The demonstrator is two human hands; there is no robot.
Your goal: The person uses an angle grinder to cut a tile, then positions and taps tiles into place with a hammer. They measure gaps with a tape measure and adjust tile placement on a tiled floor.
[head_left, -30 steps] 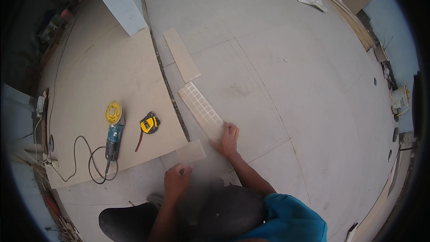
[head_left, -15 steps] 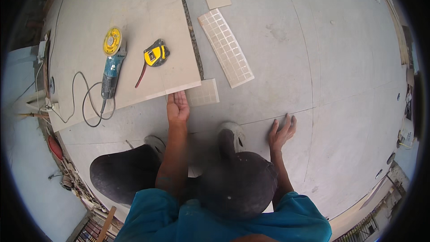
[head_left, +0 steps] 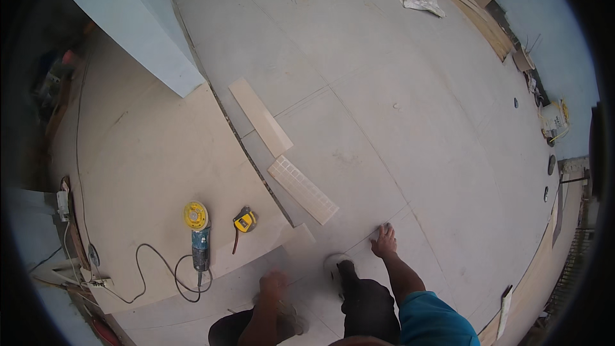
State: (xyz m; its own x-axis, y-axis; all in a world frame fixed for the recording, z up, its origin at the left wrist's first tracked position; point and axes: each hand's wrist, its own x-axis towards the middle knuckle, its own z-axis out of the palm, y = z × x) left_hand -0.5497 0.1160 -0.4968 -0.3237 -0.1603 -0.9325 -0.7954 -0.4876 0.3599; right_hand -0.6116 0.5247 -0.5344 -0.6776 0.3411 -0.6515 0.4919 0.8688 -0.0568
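My right hand rests on the grey tiled floor, fingers spread, nothing in it. My left hand is smeared by motion in front of the near edge of a large beige tile slab; its fingers are unclear. On that slab lie a blue angle grinder with a yellow disc and a yellow-black tape measure with a little red tape out. A small tile offcut lies at the slab's corner. Beyond it are a tile strip with a gridded face and a plain beige strip.
The grinder's cord loops over the slab toward a power strip at the left. A pale blue pillar stands at the slab's far side. A white rag lies far right, and a white bucket stands by the right wall.
My left hand has drawn back from under the slab's edge toward me. My right hand stays on the floor. The view has tilted up, showing more floor, the pillar and the far wall.
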